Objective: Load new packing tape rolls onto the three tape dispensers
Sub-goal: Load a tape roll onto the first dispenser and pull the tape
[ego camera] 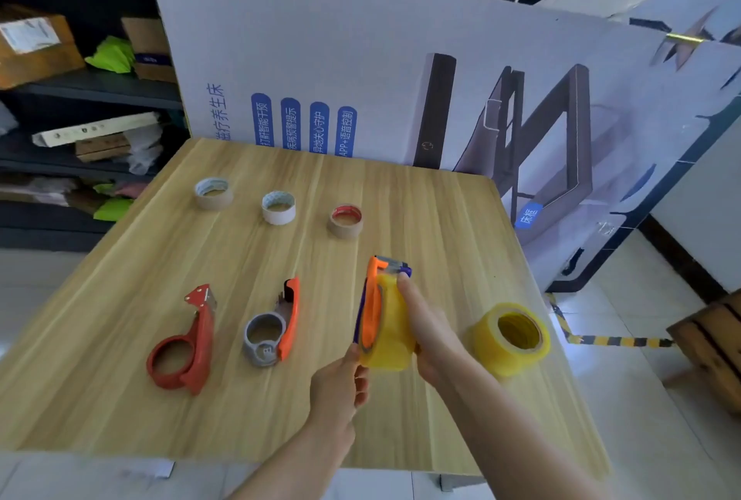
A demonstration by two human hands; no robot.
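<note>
Above the wooden table [401, 419] I hold an orange and purple tape dispenser [375, 299] with a yellow tape roll [395, 333] sitting on it. My left hand [341, 391] pinches the dispenser's lower end. My right hand [427, 327] grips the yellow roll from the right, one finger stretched up along it. A second yellow tape roll [511, 337] lies on the table to the right. An empty red dispenser [182, 343] and an empty grey and orange dispenser [272, 329] lie flat to the left.
Three used tape cores [214, 193] [278, 207] [346, 221] stand in a row further back on the table. A printed board [361, 58] leans behind the table. Shelves with boxes [36, 46] are at the left, and a wooden crate [709, 339] sits on the floor at the right.
</note>
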